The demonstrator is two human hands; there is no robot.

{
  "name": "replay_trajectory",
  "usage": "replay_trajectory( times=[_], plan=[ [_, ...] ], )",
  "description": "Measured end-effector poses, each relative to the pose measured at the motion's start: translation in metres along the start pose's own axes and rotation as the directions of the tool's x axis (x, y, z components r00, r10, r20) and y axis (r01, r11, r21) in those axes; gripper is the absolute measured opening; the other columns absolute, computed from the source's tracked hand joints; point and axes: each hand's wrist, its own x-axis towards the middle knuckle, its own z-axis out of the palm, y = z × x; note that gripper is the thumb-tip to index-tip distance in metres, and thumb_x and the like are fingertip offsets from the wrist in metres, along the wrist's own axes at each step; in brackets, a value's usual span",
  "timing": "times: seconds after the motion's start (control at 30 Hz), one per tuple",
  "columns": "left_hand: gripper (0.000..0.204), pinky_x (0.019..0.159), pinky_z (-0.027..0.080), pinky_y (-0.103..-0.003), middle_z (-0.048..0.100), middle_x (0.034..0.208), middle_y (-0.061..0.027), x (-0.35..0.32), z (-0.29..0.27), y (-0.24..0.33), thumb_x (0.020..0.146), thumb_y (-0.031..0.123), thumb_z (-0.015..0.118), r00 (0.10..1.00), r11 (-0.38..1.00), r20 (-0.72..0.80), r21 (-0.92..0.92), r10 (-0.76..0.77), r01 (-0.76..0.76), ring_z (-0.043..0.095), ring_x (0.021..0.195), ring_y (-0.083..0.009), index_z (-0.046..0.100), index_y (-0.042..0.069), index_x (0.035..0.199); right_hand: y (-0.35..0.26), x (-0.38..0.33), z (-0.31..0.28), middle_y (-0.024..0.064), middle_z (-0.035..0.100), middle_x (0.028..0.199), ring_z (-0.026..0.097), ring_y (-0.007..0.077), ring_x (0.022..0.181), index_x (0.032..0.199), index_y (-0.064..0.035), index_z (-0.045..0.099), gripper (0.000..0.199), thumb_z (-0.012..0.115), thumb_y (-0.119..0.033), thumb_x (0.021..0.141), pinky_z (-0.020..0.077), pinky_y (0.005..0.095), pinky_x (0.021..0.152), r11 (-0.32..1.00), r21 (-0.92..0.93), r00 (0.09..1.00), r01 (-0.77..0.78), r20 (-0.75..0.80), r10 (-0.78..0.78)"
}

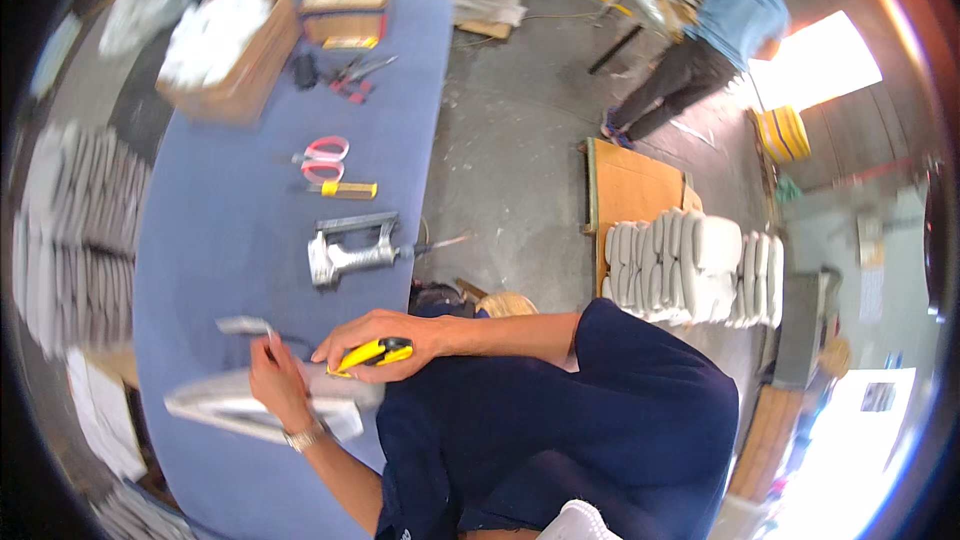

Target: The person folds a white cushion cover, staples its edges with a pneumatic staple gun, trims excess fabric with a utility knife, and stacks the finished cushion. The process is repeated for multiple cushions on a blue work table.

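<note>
My right hand (395, 340) is closed round a yellow and black utility knife (375, 355). Just to its left, my left hand (280, 380), with a watch on the wrist, pinches a thin whitish strip (245, 325) that sticks out beyond the fingers and is blurred. Beneath both hands lies a long, pale grey padded piece (205, 404) with a tapered end, on the blue-covered table (220, 270). A white flap shows on it beside my left wrist. Where the knife's tip meets the piece, I cannot make out contact.
Farther along the table lie a silver staple gun (350, 252), a yellow-handled tool (348, 190), scissors (326, 158) and red-handled pliers (352, 90). A carton with white stuffing (235, 70) and a small box (345, 0) stand beyond. Stacked cushions (680, 260) sit at right; a person (730, 20) works behind.
</note>
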Motion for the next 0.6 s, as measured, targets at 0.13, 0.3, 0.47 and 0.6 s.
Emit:
replay_trajectory(
  times=[0.13, 0.3, 0.47, 0.6],
  plan=[
    [0.028, 0.067, 0.05, -0.045, 0.07, 0.078, -0.012, -0.002, 0.004, 0.0, 0.104, 0.03, 0.06, 0.996, 0.996, -0.049, -0.039, -0.079, 0.078, 0.067, 0.072, -0.0331, 0.063, 0.004, 0.095, 0.025, -0.029, -0.067, 0.0131, 0.072, 0.099, 0.071, 0.0226, 0.095, 0.111, -0.0063, 0.063, 0.024, 0.067, -0.011, 0.087, 0.0542, 0.0374, 0.08, 0.94, -0.09, 0.909, -0.329, -0.302, 0.289],
    [0.035, 0.082, 0.054, -0.042, 0.072, 0.095, -0.018, -0.03, 0.004, -0.033, 0.105, 0.031, 0.06, 0.899, 0.995, -0.436, 0.063, -0.044, 0.079, 0.069, 0.091, -0.0321, 0.067, -0.003, 0.107, 0.045, -0.06, -0.118, 0.0216, 0.071, 0.094, 0.069, 0.0428, 0.089, 0.12, -0.0088, 0.055, 0.041, 0.068, -0.032, 0.089, 0.0534, 0.0518, 0.075, 0.395, -0.418, 0.566, -0.818, -0.461, 0.683],
    [0.032, 0.093, 0.057, -0.047, 0.069, 0.125, -0.0201, -0.065, -0.005, -0.05, 0.097, 0.026, 0.073, 0.862, 0.968, -0.507, 0.207, -0.016, 0.14, 0.068, 0.109, -0.0368, 0.074, -0.003, 0.109, 0.086, -0.099, -0.164, 0.0222, 0.072, 0.096, 0.069, 0.0453, 0.091, 0.123, -0.0102, 0.056, 0.052, 0.072, -0.042, 0.086, 0.0522, 0.0572, 0.079, 0.296, -0.477, 0.546, -0.828, -0.563, 0.621],
    [0.026, 0.09, 0.056, -0.048, 0.068, 0.12, -0.0225, -0.084, -0.004, -0.054, 0.097, 0.02, 0.071, 0.794, 0.964, -0.578, 0.047, -0.186, 0.26, 0.067, 0.107, -0.0375, 0.073, -0.005, 0.101, 0.097, -0.075, -0.207, 0.0208, 0.073, 0.1, 0.07, 0.0437, 0.095, 0.126, -0.0129, 0.057, 0.054, 0.073, -0.045, 0.085, 0.0547, 0.0559, 0.08, 0.215, -0.536, 0.537, -0.816, -0.566, 0.626]
  ],
)
